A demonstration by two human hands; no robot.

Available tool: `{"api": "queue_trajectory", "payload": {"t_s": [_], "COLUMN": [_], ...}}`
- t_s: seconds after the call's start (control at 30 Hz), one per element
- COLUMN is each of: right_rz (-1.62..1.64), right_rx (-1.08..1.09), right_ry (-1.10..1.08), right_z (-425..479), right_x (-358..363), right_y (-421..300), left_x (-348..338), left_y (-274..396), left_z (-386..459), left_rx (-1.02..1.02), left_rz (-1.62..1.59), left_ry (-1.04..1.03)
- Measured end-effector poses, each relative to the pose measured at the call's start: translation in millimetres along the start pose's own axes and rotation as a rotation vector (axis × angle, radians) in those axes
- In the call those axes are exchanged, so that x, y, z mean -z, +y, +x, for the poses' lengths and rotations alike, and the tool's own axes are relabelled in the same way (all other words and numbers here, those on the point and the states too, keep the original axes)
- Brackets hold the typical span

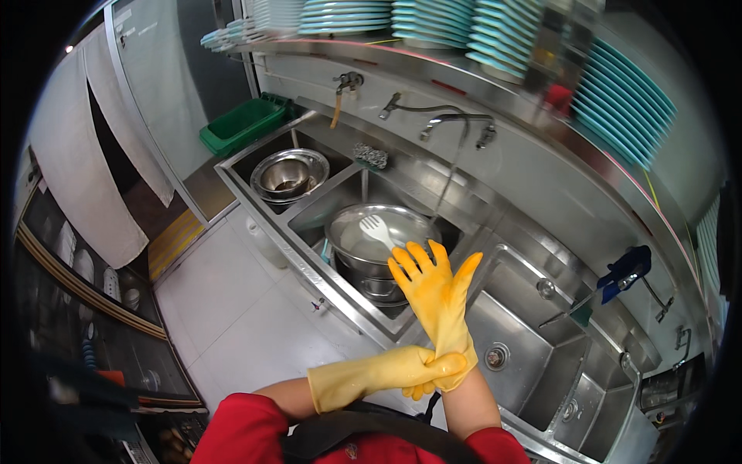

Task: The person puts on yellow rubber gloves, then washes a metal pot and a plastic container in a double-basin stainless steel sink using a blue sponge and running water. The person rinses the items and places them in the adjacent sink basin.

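Note:
Both my hands wear yellow rubber gloves. My left hand point(432, 371) comes in from the left and grips the cuff of the right glove point(458, 374) at my wrist. Above it, my right hand point(432, 293) is raised with its fingers spread, holding nothing. Beyond those fingertips is a large steel bowl point(348, 238) in the middle sink, resting on other metal pots point(379, 288). A white slotted utensil point(375, 228) leans in this bowl, its lower end hidden behind my right fingers.
Steel bowls point(284, 174) sit in the left sink, near a green bin point(249, 124). A steel-wool scrubber point(371, 155) lies on the sink ledge. Taps point(458, 119) line the wall under a shelf stacked with turquoise plates point(620, 104). A dark blue cloth point(623, 272) hangs at right.

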State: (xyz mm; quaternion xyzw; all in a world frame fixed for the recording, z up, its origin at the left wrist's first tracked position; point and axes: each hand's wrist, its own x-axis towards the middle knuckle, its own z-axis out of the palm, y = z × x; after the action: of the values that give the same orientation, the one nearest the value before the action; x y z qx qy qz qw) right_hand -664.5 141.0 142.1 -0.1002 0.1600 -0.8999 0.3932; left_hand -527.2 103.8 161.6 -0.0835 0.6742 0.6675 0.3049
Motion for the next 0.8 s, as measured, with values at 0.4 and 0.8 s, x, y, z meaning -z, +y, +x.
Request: {"api": "queue_trajectory", "payload": {"t_s": [0.4,0.8], "right_rz": [-2.388,-2.288], "right_rx": [-0.083,0.435], "right_ry": [-0.082,-0.386], "right_z": [139,208], "right_x": [-23,3], "right_y": [98,146], "left_x": [150,230], "left_y": [14,11], "left_z": [-98,-29], "left_rx": [-0.501,-0.507], "left_rz": [0.566,0.663], "left_ry": [0.668,0.622]}}
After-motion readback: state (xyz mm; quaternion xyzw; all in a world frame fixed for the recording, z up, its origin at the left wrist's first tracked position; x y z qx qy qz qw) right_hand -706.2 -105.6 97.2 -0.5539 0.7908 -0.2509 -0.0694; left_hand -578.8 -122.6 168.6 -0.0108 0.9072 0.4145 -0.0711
